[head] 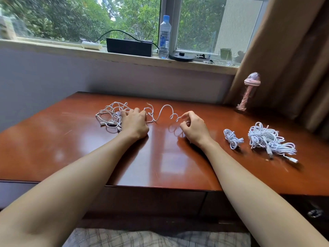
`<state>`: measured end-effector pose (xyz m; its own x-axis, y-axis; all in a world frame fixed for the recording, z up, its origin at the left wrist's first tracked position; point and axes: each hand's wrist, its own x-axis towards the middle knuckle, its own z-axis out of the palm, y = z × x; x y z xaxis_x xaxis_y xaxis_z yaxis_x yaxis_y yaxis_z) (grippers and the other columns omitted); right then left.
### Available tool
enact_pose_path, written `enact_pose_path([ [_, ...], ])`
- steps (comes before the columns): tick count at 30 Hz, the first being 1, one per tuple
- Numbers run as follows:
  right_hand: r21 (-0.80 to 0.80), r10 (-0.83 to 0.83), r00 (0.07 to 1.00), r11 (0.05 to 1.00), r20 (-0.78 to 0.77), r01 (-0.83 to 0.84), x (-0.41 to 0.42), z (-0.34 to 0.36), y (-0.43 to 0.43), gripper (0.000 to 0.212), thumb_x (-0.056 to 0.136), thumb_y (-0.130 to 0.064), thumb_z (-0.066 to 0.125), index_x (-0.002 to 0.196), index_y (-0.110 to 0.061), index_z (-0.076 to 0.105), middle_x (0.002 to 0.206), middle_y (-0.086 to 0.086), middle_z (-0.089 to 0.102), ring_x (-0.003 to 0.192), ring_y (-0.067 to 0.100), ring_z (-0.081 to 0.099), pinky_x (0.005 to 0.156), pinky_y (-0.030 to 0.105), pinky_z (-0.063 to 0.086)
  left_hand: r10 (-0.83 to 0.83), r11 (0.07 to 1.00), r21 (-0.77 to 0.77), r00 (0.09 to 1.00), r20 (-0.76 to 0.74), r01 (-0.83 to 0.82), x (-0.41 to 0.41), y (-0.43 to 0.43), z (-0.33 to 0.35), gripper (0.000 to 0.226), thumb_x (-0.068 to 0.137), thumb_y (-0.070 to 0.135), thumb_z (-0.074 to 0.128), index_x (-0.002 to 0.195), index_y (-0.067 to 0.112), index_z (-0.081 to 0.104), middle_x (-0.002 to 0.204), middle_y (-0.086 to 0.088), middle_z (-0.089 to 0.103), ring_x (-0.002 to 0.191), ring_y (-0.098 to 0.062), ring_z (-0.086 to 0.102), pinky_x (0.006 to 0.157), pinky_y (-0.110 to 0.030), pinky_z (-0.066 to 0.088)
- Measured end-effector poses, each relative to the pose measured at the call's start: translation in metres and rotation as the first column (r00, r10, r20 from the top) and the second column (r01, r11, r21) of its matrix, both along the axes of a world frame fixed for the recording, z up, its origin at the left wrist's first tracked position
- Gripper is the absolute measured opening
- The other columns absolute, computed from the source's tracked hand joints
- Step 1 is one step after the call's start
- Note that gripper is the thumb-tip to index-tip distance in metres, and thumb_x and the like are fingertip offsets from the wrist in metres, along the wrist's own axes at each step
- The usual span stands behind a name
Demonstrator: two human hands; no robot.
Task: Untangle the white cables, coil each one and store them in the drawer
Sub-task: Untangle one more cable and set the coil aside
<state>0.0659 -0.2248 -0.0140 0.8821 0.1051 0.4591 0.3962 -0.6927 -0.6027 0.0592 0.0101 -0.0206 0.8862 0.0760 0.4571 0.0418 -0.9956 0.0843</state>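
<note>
Maybe halfway: a small coil (232, 138) and a bigger bundle (267, 139) sit by the bench's (160, 157) right edge. Left hand (134, 124) grips the tangle (110, 114) mid-bench, right hand (194, 129) pinches a freed strand (165, 108). Drawer (153, 202) step not started, I reckon.

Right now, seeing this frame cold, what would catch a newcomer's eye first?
Two bare forearms reach over a glossy red-brown desk: the left hand holds a white tangle while the right hand pinches a curly strand drawn from it. To the right lie a small coiled cable and a bigger heap.
</note>
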Motion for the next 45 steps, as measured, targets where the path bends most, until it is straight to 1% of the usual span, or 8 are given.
enact_pose_path([
  [5, -0.009, 0.025, 0.999, 1.0, 0.044, -0.025, 0.0, 0.002, 0.002, 0.021, 0.088, -0.012, 0.056, 0.104, -0.02, 0.065, 0.091, -0.011, 0.062, 0.075, -0.002, 0.056, 0.063, 0.004, 0.036, -0.041, 0.999, 0.016, 0.997, 0.068, 0.04, 0.003, -0.015, 0.007, 0.023, 0.091, 0.026, 0.051, 0.11, 0.018, 0.06, 0.116, -0.011, 0.054, 0.112, -0.032, 0.046, 0.099, -0.046, 0.028],
  [11, -0.002, 0.064, 0.994, 0.998, 0.084, -0.064, 0.002, -0.002, -0.001, 0.018, 0.086, -0.013, 0.057, 0.099, -0.022, 0.066, 0.09, -0.01, 0.063, 0.075, -0.003, 0.057, 0.07, 0.021, 0.041, -0.098, 0.992, 0.084, 0.993, 0.072, 0.092, 0.01, -0.041, 0.02, 0.026, 0.093, 0.035, 0.051, 0.112, 0.018, 0.056, 0.117, -0.009, 0.056, 0.114, -0.03, 0.048, 0.098, -0.046, 0.03],
  [17, 0.043, 0.108, 0.983, 0.992, 0.151, -0.116, 0.002, 0.001, -0.002, 0.018, 0.086, -0.012, 0.058, 0.096, -0.027, 0.063, 0.092, -0.007, 0.064, 0.079, 0.001, 0.059, 0.077, 0.025, 0.05, -0.046, 0.999, 0.006, 0.993, -0.107, 0.047, 0.026, -0.053, 0.02, 0.041, 0.095, 0.042, 0.053, 0.123, 0.013, 0.056, 0.13, -0.013, 0.057, 0.127, -0.033, 0.048, 0.104, -0.047, 0.03],
  [21, 0.065, 0.084, 0.986, 0.994, 0.141, -0.093, 0.007, 0.001, -0.005, 0.022, 0.089, -0.013, 0.061, 0.11, -0.02, 0.063, 0.083, -0.009, 0.059, 0.075, 0.012, 0.059, 0.078, 0.032, 0.051, -0.128, 0.99, -0.068, 0.991, -0.032, 0.126, 0.029, -0.057, 0.019, 0.021, 0.098, 0.026, 0.049, 0.108, 0.018, 0.065, 0.118, -0.009, 0.065, 0.113, -0.033, 0.06, 0.097, -0.04, 0.039],
  [29, -0.049, 0.102, 0.99, 0.994, 0.097, -0.098, 0.022, 0.034, -0.008, 0.06, 0.092, -0.041, 0.065, 0.147, -0.032, 0.045, 0.08, -0.008, 0.064, 0.079, 0.016, 0.062, 0.078, 0.035, 0.051, -0.286, 0.945, -0.122, 0.948, 0.138, 0.303, 0.023, -0.063, 0.053, 0.02, 0.102, 0.037, 0.05, 0.11, 0.033, 0.067, 0.112, -0.003, 0.07, 0.101, -0.034, 0.066, 0.082, -0.039, 0.049],
  [34, -0.208, 0.066, 0.986, 0.978, 0.154, -0.033, 0.027, 0.066, -0.013, 0.023, 0.096, -0.05, 0.061, 0.114, -0.036, 0.064, 0.078, -0.015, 0.071, 0.076, 0.011, 0.064, 0.081, 0.038, 0.056, -0.368, 0.923, -0.026, 0.901, 0.231, 0.383, 0.019, -0.066, 0.075, 0.022, 0.104, 0.04, 0.048, 0.113, 0.035, 0.068, 0.11, 0.004, 0.067, 0.1, -0.03, 0.065, 0.072, -0.034, 0.037],
  [38, -0.235, 0.022, 0.973, 0.971, 0.23, 0.034, 0.023, 0.092, -0.015, 0.017, 0.098, -0.048, 0.058, 0.097, -0.032, 0.065, 0.08, -0.015, 0.071, 0.083, 0.018, 0.067, 0.078, 0.037, 0.054, -0.39, 0.915, 0.013, 0.877, 0.279, 0.403, 0.013, -0.063, 0.09, 0.023, 0.104, 0.04, 0.046, 0.109, 0.03, 0.066, 0.109, 0.005, 0.068, 0.099, -0.028, 0.065, 0.072, -0.036, 0.042],
  [45, -0.038, 0.014, 0.954, 0.999, 0.3, -0.002, 0.021, 0.127, -0.027, 0.014, 0.097, -0.041, 0.064, 0.092, -0.028, 0.068, 0.068, -0.015, 0.06, 0.067, 0.001, 0.055, 0.072, 0.031, 0.046, -0.269, 0.94, -0.178, 0.954, 0.136, 0.29, 0.018, -0.037, 0.096, 0.019, 0.1, 0.041, 0.051, 0.107, 0.033, 0.067, 0.114, 0.001, 0.07, 0.105, -0.031, 0.065, 0.081, -0.037, 0.045],
])
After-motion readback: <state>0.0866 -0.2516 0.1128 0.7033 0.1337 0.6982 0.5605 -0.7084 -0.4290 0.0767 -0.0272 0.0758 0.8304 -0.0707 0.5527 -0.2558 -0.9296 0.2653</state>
